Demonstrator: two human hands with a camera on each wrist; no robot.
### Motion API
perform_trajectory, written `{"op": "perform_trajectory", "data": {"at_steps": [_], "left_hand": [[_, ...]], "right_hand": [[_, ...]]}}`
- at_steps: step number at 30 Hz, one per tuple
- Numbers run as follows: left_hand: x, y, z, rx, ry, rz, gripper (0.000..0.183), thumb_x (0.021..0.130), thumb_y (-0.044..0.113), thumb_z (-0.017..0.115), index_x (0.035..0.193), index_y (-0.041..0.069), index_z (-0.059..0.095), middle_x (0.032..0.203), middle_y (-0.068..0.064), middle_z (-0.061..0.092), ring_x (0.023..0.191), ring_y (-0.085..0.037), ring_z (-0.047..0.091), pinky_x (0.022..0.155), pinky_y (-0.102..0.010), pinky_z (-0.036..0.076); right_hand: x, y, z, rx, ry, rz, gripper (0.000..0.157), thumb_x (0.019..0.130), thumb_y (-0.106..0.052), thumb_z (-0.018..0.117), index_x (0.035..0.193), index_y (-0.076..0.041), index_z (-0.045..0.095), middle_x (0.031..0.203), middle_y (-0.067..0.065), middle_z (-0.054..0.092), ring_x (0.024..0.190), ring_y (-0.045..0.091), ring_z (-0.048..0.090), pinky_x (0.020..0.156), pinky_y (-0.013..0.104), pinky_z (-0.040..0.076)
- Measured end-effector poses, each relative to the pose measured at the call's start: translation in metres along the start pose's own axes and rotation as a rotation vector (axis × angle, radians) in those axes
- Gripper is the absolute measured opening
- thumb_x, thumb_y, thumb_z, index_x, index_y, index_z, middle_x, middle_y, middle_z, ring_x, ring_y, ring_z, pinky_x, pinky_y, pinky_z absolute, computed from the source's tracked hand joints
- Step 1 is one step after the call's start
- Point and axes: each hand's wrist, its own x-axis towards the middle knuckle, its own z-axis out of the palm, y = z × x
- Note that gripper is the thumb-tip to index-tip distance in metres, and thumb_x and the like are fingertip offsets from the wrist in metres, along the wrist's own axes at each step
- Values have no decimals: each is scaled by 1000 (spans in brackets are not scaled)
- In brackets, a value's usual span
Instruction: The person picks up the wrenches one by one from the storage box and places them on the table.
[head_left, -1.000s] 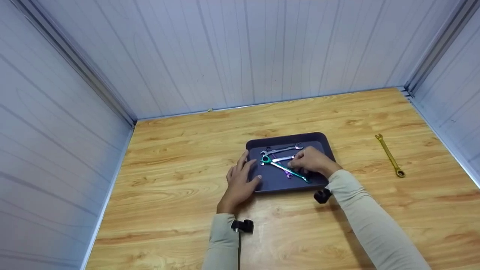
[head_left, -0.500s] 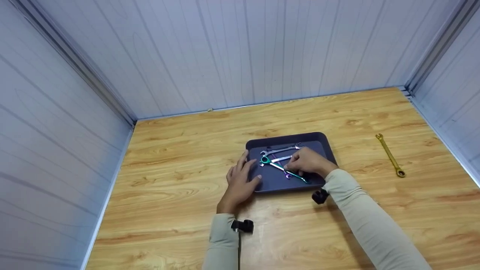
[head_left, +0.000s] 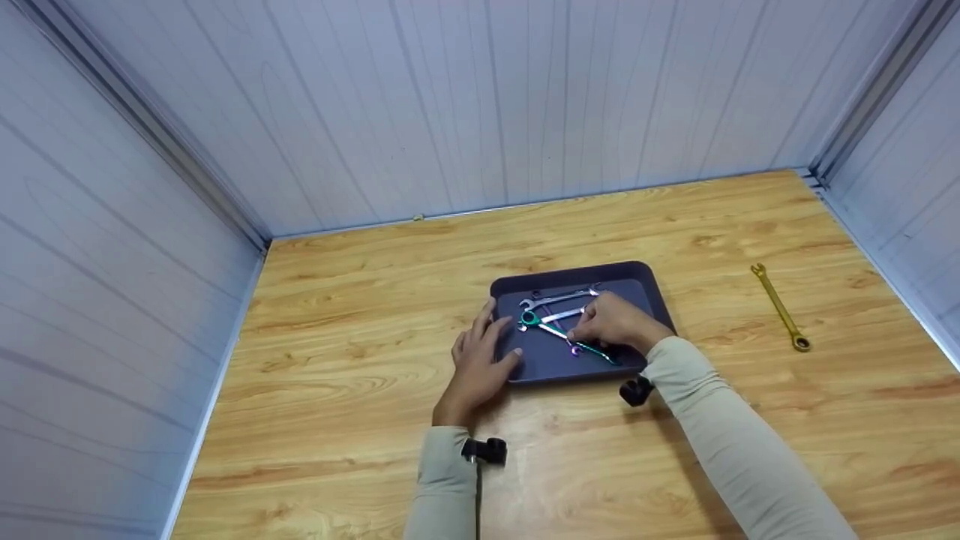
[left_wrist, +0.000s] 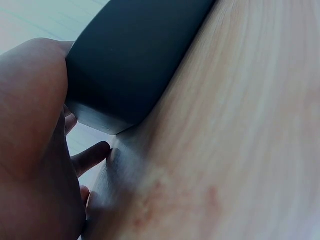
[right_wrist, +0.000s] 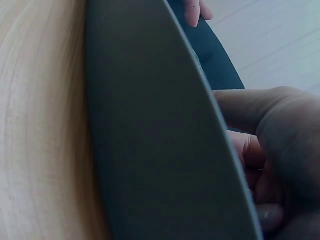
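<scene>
A dark rectangular tray (head_left: 540, 369) lies on the wooden table with several wrenches in it. My left hand (head_left: 478, 364) rests over the tray's left edge, fingers spread, thumb and index finger reaching over the rim. In the left wrist view the other fingers are outside the tray wall (left_wrist: 135, 55). My right hand (head_left: 619, 322) is inside the tray and pinches the shaft of a green wrench (head_left: 553, 328). Beneath that wrench lie a purple wrench (head_left: 574, 350) and a silver wrench (head_left: 562, 316); another silver wrench (head_left: 562, 298) lies behind. In the right wrist view the tray wall hides the wrenches.
A gold wrench (head_left: 780, 307) lies on the table (head_left: 360, 322) to the right of the tray. Pale panel walls (head_left: 487, 105) stand at the back and both sides. Dark wrist-camera mounts (head_left: 486, 451) stick out from both sleeves.
My right hand has shifted slightly left onto the green wrench, which has moved a little with it. My left hand and the tray have stayed in place.
</scene>
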Motion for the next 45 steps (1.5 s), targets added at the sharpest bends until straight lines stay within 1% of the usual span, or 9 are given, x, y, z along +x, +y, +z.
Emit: {"op": "perform_trajectory", "data": {"at_steps": [3,10,17,23,25,29,36,39,45], "left_hand": [[0,-1,0,-3,-2,-5,57,95,35,62,147,17,49,167,6,10,150,-21,19,115,-55,4],[2,-1,1,18,0,-16,58,94,36,62,147,18,50,168,4,11,150,-26,19,115,-57,5],[1,-1,2,2,5,-17,58,94,35,62,147,17,50,168,4,11,150,-28,19,115,-57,4],[1,-1,0,-7,3,-20,58,94,35,62,148,18,49,168,6,9,150,-26,18,116,-55,3],[1,-1,-1,-8,3,-19,58,94,35,62,148,18,49,168,6,9,150,-25,18,116,-55,3],[1,-1,-1,-10,4,-15,58,94,35,62,148,17,49,168,6,9,150,-26,18,116,-55,3],[0,0,0,-1,-8,-26,57,95,35,62,148,18,49,168,7,9,150,-25,18,116,-55,3],[0,0,0,0,-8,-19,57,94,35,61,147,18,49,167,6,10,149,-26,20,115,-55,4],[0,1,0,-7,-12,-18,58,94,36,62,148,18,49,168,6,9,150,-21,19,116,-55,3]], "right_hand": [[0,-1,-1,-4,-11,3,20,83,-26,81,76,-8,77,59,-6,59,51,6,52,49,23,40],[1,-3,-2,-21,-33,6,25,82,-28,80,69,-8,73,52,-6,55,47,7,51,47,22,38],[2,-5,-2,-19,-25,34,21,80,-28,82,73,-9,76,59,-5,60,51,7,52,49,23,39],[3,-6,0,-36,-23,29,25,79,-27,81,63,-10,71,52,-7,54,48,6,47,45,22,33],[3,-5,0,-42,-31,10,27,80,-27,80,61,-11,69,51,-7,52,47,6,45,45,22,32],[2,-3,0,-46,-45,-23,27,83,-27,79,62,-12,68,52,-7,52,47,5,46,45,21,32],[0,2,0,-76,-47,-94,24,83,-26,79,66,-10,73,59,-9,56,56,7,48,51,23,34],[-1,5,-1,-68,-53,-123,23,82,-25,79,67,-9,74,62,-10,57,58,7,47,52,23,34],[-1,9,-2,-38,-68,-121,20,83,-26,79,71,-10,74,65,-10,59,58,5,48,53,22,35]]}}
